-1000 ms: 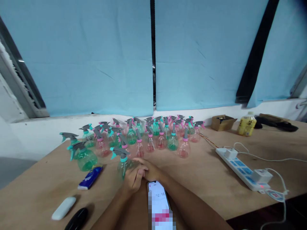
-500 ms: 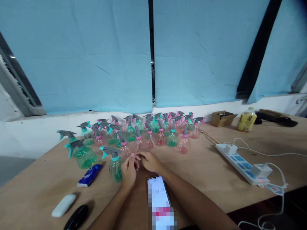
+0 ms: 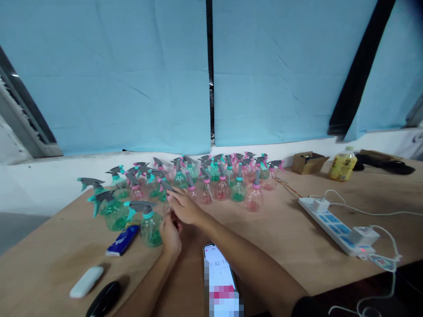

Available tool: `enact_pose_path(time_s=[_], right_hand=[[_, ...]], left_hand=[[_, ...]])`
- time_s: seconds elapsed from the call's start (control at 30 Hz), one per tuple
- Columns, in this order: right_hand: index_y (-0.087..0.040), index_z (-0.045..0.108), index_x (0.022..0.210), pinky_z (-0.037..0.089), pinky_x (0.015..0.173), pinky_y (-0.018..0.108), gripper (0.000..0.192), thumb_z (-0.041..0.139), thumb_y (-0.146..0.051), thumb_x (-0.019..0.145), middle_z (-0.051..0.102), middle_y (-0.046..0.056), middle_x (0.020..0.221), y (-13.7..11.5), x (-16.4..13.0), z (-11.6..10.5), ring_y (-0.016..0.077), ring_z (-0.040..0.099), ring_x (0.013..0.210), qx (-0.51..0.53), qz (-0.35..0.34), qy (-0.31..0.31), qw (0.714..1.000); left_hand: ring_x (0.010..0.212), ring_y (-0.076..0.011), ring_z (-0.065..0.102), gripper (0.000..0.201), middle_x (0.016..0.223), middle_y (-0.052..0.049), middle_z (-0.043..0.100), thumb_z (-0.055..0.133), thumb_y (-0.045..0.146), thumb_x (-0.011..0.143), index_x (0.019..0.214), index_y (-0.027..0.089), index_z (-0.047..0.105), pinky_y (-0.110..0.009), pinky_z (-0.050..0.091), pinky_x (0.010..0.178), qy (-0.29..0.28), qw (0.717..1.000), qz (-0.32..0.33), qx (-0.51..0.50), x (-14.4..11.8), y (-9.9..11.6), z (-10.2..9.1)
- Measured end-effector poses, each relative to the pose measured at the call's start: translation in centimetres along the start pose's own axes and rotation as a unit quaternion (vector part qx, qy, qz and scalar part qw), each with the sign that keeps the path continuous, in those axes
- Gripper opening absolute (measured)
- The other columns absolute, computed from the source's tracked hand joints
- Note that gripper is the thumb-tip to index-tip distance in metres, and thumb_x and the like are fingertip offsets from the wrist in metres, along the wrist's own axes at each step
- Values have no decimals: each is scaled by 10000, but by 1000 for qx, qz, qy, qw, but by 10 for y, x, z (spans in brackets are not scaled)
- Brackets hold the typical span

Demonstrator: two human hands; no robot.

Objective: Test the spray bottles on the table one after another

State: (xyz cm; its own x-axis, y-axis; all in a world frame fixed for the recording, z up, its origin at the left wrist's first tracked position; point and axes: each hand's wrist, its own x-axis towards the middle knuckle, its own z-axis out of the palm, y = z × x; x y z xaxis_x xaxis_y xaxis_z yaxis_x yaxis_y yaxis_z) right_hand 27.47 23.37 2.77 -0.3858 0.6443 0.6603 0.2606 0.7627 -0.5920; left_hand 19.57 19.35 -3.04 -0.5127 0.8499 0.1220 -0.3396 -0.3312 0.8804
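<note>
My left hand (image 3: 170, 233) is loosely curled on the wooden table (image 3: 280, 237). Its fingertips sit at the right side of a green spray bottle (image 3: 149, 225) with a grey and teal trigger head, and do not wrap round it. My right hand (image 3: 183, 205) reaches forward and to the left, over my left hand. It lies against a clear bottle with a pink collar (image 3: 166, 193) at the front of the cluster. The hand hides that bottle's body, so the grip is unclear.
Several green and pink spray bottles (image 3: 211, 182) stand in a cluster at the table's far side. A phone (image 3: 220, 275) lies between my forearms. At the left are a blue packet (image 3: 122, 240), a white case (image 3: 86, 281) and a black case (image 3: 104, 299). At the right are a power strip (image 3: 333, 224), a cardboard box (image 3: 309, 162) and a yellow bottle (image 3: 343, 164).
The green bottle has moved left across the table, away from the phone, and my left hand no longer wraps it. My right hand has moved forward and left to the pink-collared bottle.
</note>
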Motion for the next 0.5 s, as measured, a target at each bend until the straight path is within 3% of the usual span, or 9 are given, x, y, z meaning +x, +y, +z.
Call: enact_pose_path(time_s=[0.2, 0.33, 0.5], right_hand=[[-230, 642, 1192, 308, 1076, 409, 302, 466, -283, 952, 574, 77, 1302, 6, -10, -13, 195, 463, 1236, 5, -23, 50, 998], [-218, 672, 1043, 371, 1027, 362, 214, 527, -308, 914, 621, 71, 1142, 6, -23, -23, 185, 541, 1119, 26, -30, 137, 990], [-205, 606, 984, 440, 933, 339, 177, 566, -340, 876, 626, 67, 1010, 19, -38, -34, 193, 578, 1004, 41, 21, 222, 974]], left_hand=[[357, -67, 366, 342, 409, 81, 419, 554, 449, 831, 624, 177, 543, -183, 267, 381, -49, 997, 46, 38, -9, 9, 1], [375, -78, 407, 418, 421, 51, 459, 527, 493, 863, 601, 171, 574, -193, 301, 396, -119, 984, 75, 112, -23, 13, 2], [383, -87, 399, 428, 428, 48, 444, 532, 517, 862, 611, 174, 583, -202, 293, 397, -136, 980, 63, 131, -29, 10, 3]])
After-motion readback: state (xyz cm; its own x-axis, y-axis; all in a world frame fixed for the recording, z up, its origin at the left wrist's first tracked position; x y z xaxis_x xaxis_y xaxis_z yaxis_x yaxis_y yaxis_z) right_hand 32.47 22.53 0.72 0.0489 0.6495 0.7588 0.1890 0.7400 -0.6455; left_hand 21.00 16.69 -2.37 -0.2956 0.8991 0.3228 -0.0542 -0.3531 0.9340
